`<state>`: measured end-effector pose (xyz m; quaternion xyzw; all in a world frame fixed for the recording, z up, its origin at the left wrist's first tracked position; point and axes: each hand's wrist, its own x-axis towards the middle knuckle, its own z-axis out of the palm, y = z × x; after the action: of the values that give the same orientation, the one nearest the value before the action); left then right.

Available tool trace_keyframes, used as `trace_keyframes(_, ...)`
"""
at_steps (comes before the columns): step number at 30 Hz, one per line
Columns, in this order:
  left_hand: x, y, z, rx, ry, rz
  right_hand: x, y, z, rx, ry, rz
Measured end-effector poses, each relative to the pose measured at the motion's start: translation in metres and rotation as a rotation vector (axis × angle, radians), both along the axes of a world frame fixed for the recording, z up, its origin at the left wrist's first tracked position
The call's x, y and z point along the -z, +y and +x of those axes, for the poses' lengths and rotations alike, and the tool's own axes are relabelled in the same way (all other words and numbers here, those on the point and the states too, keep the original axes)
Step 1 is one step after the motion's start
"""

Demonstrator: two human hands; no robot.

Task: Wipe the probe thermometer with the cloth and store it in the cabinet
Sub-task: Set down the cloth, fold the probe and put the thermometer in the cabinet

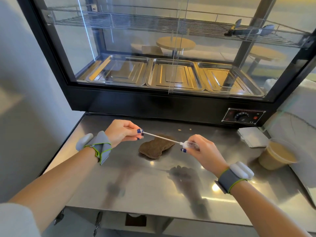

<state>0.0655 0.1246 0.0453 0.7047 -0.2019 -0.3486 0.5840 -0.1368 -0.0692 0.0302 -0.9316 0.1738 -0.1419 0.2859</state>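
Note:
The probe thermometer (164, 138) is a thin metal rod with a white head, held level above the steel counter (119, 182). My left hand (122, 130) pinches the tip end of the rod. My right hand (201, 151) grips the white head. A brown cloth (153, 148) lies flat on the counter just beneath the rod, with neither hand touching it. Behind stands the glass display cabinet (119, 103) with a black frame, three steel trays on its floor and a wire shelf above.
A lidded cup of beige liquid (277, 156) and a stack of white napkins (253, 136) sit at the counter's right. Tongs (246, 31) lie on the cabinet's wire shelf. A control dial panel (242, 116) is at the cabinet's lower right. A wall stands at left.

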Motion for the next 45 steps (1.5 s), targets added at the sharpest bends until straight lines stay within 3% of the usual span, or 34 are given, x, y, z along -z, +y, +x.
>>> trace_keyframes(4, -0.004, 0.003, -0.001, 0.038, -0.026, 0.039, -0.005, -0.004, -0.003, -0.010, 0.035, -0.001)
trace_keyframes(12, -0.014, 0.003, -0.014, 0.133, -0.338, 0.188, 0.001, -0.012, -0.011, 0.046, 0.122, 0.012)
trace_keyframes(16, -0.015, 0.007, -0.026, 0.130, -0.498, 0.291, 0.005, -0.011, -0.015, -0.007, 0.121, 0.072)
trace_keyframes(22, -0.007, 0.034, -0.047, 0.118, -0.628, 0.411, 0.008, -0.001, -0.017, -0.079, 0.144, -0.010)
trace_keyframes(32, 0.006, 0.099, -0.053, 0.114, -0.641, 0.482, 0.011, 0.057, -0.027, -0.123, 0.127, -0.032)
trace_keyframes(45, 0.040, 0.208, -0.080, 0.212, -0.759, 0.544, 0.043, 0.182, -0.075, 0.039, 0.289, -0.105)
